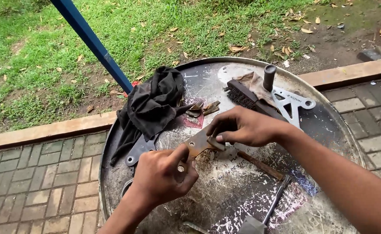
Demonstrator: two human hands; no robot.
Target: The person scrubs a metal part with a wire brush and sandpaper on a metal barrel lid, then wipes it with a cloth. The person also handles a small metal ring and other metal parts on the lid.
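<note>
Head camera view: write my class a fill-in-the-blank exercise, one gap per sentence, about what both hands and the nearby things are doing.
1. Both hands grip one flat, ____ metal bracket.
2. The left hand holds the bracket's lower end; the right hand pinches its ____ end.
3. The work rests on a round metal ____ top.
4. Left of the wire brush lies a crumpled ____ cloth.

Missing words: rusty; upper; drum; black
</note>
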